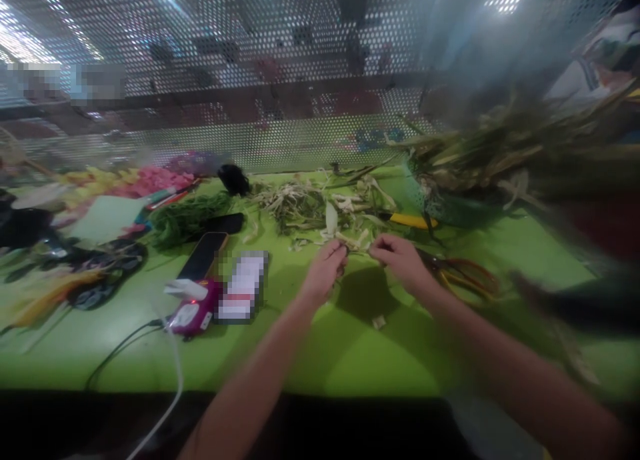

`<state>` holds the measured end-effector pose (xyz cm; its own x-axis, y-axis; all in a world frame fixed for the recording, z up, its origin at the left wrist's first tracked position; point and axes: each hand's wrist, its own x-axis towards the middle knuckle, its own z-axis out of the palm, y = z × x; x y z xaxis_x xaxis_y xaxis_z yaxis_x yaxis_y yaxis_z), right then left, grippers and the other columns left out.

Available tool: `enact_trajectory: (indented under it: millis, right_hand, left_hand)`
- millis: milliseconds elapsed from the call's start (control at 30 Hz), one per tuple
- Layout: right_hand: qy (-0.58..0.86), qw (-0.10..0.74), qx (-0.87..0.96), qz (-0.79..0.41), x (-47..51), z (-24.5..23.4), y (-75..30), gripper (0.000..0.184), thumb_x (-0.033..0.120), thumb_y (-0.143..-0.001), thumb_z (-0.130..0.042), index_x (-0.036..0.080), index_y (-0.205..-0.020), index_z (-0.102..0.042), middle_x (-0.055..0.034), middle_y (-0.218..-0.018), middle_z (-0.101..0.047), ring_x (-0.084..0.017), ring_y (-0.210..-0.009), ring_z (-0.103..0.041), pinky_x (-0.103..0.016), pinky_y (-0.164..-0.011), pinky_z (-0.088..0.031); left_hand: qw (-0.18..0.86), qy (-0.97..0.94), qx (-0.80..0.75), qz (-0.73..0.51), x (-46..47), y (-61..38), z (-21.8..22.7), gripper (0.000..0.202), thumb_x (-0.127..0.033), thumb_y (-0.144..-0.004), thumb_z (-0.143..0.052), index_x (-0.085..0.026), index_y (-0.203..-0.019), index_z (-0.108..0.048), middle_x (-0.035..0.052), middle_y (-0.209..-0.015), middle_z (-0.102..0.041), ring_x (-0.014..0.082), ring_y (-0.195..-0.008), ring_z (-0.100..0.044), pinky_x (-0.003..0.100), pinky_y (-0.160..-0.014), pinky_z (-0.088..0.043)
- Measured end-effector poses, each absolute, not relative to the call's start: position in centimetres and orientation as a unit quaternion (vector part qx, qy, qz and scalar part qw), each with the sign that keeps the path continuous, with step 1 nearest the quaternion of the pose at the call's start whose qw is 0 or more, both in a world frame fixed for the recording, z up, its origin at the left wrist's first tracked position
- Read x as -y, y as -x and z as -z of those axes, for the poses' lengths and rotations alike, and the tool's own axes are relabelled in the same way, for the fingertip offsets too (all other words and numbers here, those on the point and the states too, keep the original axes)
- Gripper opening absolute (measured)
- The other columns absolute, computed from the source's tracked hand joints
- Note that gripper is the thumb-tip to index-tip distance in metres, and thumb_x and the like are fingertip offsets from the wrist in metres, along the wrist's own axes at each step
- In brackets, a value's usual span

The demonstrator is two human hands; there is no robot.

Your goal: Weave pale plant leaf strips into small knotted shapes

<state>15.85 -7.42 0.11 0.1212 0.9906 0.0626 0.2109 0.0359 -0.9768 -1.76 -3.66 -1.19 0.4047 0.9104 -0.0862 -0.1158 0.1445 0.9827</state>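
Observation:
Near the middle of the table, my left hand [326, 270] is closed in a pinch on a pale dried husk [331, 219], whose leaf-like tip stands up above the fingers. Just to its right, my right hand [400, 260] is closed too, thumb and fingers pressed together at the other side of the same husk strips. What lies inside the right fingertips is too small to make out clearly. Behind both hands spreads a pile of dried husk strips [300, 203]. A yellow-handled tool [413, 221] lies beyond my right hand, and scissors [467, 279] with looped handles rest beside that wrist.
At right, a green basket [450, 207] overflows with long dried leaves [490, 150]. Left are a dark phone [205, 255], a lit phone [244, 287], a magenta device [196, 312] with cables, and green fibre [187, 217]. A perforated metal screen [300, 67] rises behind the green table [300, 360].

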Motion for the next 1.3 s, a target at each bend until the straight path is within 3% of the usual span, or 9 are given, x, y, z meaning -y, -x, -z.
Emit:
enact_trajectory:
  millis: [133,333,533,767,867,933,1000,1133,1300]
  right_hand:
    - [0.523,0.501,0.504,-0.471,7.4,-0.3,-15.6,0.026,0.042,-0.074,-0.068,0.018,-0.085,-0.066,0.0018,-0.071,-0.057,-0.012,-0.063,-0.046,-0.025,-0.06,-0.037]
    - [0.554,0.524,0.534,-0.366,7.7,-0.7,-15.6,0.026,0.042,-0.07,-0.074,0.019,-0.07,-0.062,0.0006,-0.069,-0.059,-0.015,-0.068,-0.052,-0.028,-0.066,-0.041]
    - [0.561,0.522,0.542,-0.345,7.7,-0.7,-15.5,0.029,0.047,-0.07,-0.073,0.019,-0.07,-0.063,0.0003,-0.068,-0.058,-0.015,-0.066,-0.051,-0.029,-0.063,-0.041]
    - [0.587,0.526,0.498,-0.361,7.4,-1.0,-16.2,0.023,0.039,-0.072,-0.07,0.019,-0.065,-0.061,0.001,-0.064,-0.057,-0.013,-0.063,-0.048,-0.028,-0.063,-0.041]
    - [0.574,0.506,0.528,-0.369,7.2,-1.3,-16.6,0.02,0.034,-0.069,-0.073,0.02,-0.083,-0.068,-0.0004,-0.074,-0.062,-0.015,-0.068,-0.053,-0.03,-0.067,-0.044]
    - [0.555,0.488,0.555,-0.383,7.1,-1.5,-16.9,0.027,0.035,-0.072,-0.072,0.021,-0.095,-0.07,-0.0027,-0.085,-0.065,-0.016,-0.074,-0.056,-0.031,-0.07,-0.046]
    - [0.539,0.471,0.583,-0.385,7.0,-1.5,-17.1,0.024,0.037,-0.074,-0.07,0.021,-0.091,-0.072,-0.0043,-0.091,-0.066,-0.017,-0.079,-0.058,-0.032,-0.073,-0.047]
    - [0.532,0.462,0.59,-0.394,7.0,-1.5,-17.0,0.016,0.032,-0.07,-0.073,0.019,-0.076,-0.067,-0.002,-0.078,-0.064,-0.016,-0.073,-0.056,-0.031,-0.07,-0.046]
    - [0.534,0.509,0.557,-0.382,7.2,-1.1,-16.3,0.013,0.03,-0.07,-0.068,0.02,-0.076,-0.061,0.0009,-0.072,-0.058,-0.014,-0.069,-0.052,-0.03,-0.067,-0.044]
  left_hand:
    - [0.605,-0.609,-0.371,-0.354,3.6,1.8,1.0,0.017,-0.03,-0.09,-0.048,-0.017,-0.087,-0.058,-0.0018,-0.067,-0.046,0.0084,-0.059,-0.041,0.021,-0.056,-0.031]
    - [0.537,-0.695,-0.366,-0.308,4.0,1.5,0.5,0.017,-0.026,-0.09,-0.046,-0.017,-0.082,-0.057,0.0038,-0.082,-0.061,0.0149,-0.077,-0.053,0.027,-0.073,-0.04]
    - [0.534,-0.68,-0.384,-0.323,4.8,1.6,0.0,0.023,-0.03,-0.091,-0.048,-0.018,-0.072,-0.053,0.0011,-0.069,-0.05,0.0135,-0.065,-0.041,0.026,-0.06,-0.033]
    - [0.556,-0.686,-0.39,-0.26,5.0,1.6,-1.3,0.024,-0.03,-0.092,-0.047,-0.018,-0.072,-0.055,0.0009,-0.064,-0.048,0.0121,-0.057,-0.039,0.025,-0.055,-0.031]
    - [0.543,-0.705,-0.382,-0.248,4.8,1.7,-0.9,0.026,-0.03,-0.091,-0.048,-0.018,-0.069,-0.055,0.0016,-0.064,-0.052,0.013,-0.059,-0.042,0.026,-0.057,-0.034]
    - [0.531,-0.721,-0.373,-0.242,4.7,1.7,-0.4,0.023,-0.029,-0.09,-0.049,-0.018,-0.072,-0.059,0.0032,-0.071,-0.058,0.0147,-0.065,-0.048,0.027,-0.063,-0.038]
    - [0.53,-0.73,-0.357,-0.241,4.5,1.7,0.0,0.02,-0.029,-0.089,-0.05,-0.018,-0.081,-0.064,0.0046,-0.081,-0.064,0.0166,-0.074,-0.053,0.029,-0.072,-0.042]
    - [0.536,-0.74,-0.337,-0.227,4.4,1.5,0.4,0.021,-0.029,-0.089,-0.05,-0.019,-0.091,-0.068,0.0056,-0.092,-0.069,0.0195,-0.085,-0.058,0.032,-0.081,-0.043]
    - [0.556,-0.749,-0.309,-0.187,5.1,1.2,0.1,0.024,-0.027,-0.089,-0.048,-0.021,-0.094,-0.071,0.006,-0.096,-0.071,0.0217,-0.094,-0.061,0.035,-0.089,-0.044]
